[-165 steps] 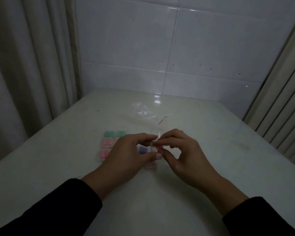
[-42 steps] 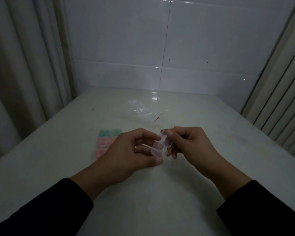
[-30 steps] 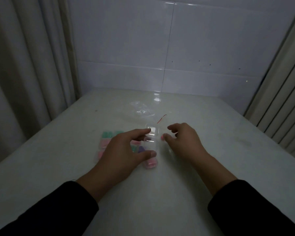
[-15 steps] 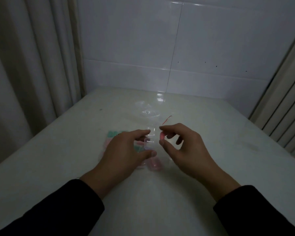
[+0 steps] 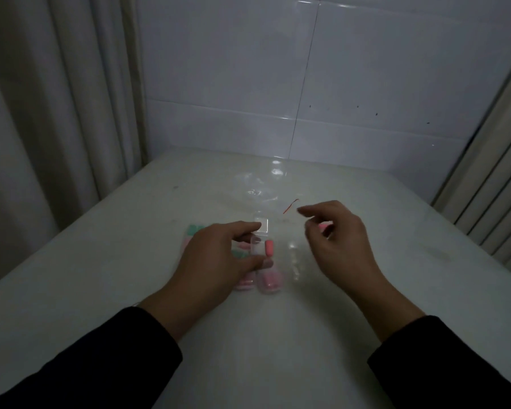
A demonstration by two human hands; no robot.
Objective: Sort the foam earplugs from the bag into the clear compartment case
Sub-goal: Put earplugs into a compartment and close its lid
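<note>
Left hand (image 5: 216, 261) pinching, right hand (image 5: 337, 240) loose

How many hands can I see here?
2. The left hand holds the clear case on the table; the right hand hovers beside it, fingers curled round a pink earplug.

The clear compartment case (image 5: 266, 278) sat flat mid-table, cells packed with pink and green foam earplugs (image 5: 268, 282). One pink earplug (image 5: 268, 248) stood upright in an open cell on its right side. The crumpled clear bag (image 5: 255, 191) lay at 12 o'clock from it, apart.
</note>
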